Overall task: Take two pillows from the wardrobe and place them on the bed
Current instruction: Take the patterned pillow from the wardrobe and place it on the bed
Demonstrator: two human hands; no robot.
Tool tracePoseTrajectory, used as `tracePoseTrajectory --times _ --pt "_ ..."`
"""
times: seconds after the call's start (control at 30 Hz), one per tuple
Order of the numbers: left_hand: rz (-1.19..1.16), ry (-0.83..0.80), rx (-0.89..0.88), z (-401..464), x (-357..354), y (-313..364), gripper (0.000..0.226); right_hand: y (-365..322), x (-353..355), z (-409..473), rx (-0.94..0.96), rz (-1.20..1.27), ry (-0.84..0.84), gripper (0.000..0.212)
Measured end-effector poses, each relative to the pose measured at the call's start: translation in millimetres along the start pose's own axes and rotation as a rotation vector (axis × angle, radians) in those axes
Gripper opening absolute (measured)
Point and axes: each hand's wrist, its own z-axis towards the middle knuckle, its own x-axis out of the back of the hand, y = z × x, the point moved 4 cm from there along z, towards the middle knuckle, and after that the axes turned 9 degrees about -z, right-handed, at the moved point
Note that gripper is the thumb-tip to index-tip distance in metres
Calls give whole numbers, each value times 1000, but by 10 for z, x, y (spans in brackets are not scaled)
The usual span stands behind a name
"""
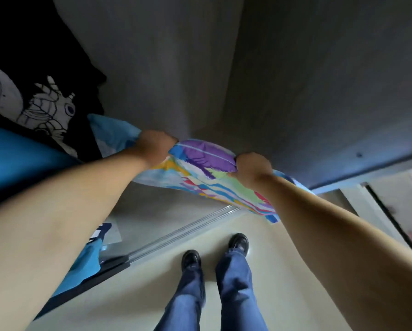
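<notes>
A pillow (207, 177) in a bright multicoloured case, with purple, green, blue and yellow patches, hangs in the air in front of me at the middle of the view. My left hand (156, 146) is clenched on its left upper edge. My right hand (252, 167) is clenched on its right upper edge. Both arms reach forward from the lower corners. The pillow's left end, pale blue (114, 132), lies against the wardrobe's contents on the left. No second pillow can be made out.
A black garment (45, 96) with a white print and blue fabric (21, 158) fill the wardrobe on the left. A grey wardrobe panel (295, 80) rises ahead. A sliding-door floor track (183, 232) crosses the pale floor. My jeans and black shoes (238, 242) stand below.
</notes>
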Motion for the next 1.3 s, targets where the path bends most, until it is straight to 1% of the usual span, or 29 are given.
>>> tracePoseTrajectory --times 0.03,0.1,0.13,0.17,0.23,0.3,0.47,0.7,0.8,0.9,1.03,1.17,1.3 --pt "54 39 -75 -57 59 124 19 63 28 -181 -28 12 5 40" --pt "120 60 -141 -232 262 386 24 226 62 -541 -84 37 11 37" --pt "139 33 -166 -320 330 554 28 329 73 -714 -109 41 17 36" --pt "129 40 -215 -408 376 730 29 440 80 -891 -132 40 27 34" --pt "68 22 -287 -587 469 1082 24 692 74 -1262 -167 27 46 29" --pt "83 8 -394 -739 535 1523 19 1006 31 -1660 -196 -9 47 22" --pt "218 -37 -566 -1082 605 2877 18 1986 -156 -2652 -293 -42 27 22" --pt "237 -13 -725 -1626 692 4938 22 3465 -363 -4077 -386 -146 40 22" --pt "221 2 -769 -1734 742 5655 22 4044 -372 -4505 -448 -169 47 24" --pt "162 25 -800 -1734 874 6216 21 4557 -330 -4762 -504 -200 56 26" --pt "131 34 -822 -1507 1068 6776 22 5133 -250 -4844 -582 -215 57 25" --pt "129 62 -857 -1037 1329 7260 24 5728 -121 -4690 -620 -224 53 24" --pt "149 56 -892 -348 1675 7804 24 6427 116 -4402 -681 -202 30 23"
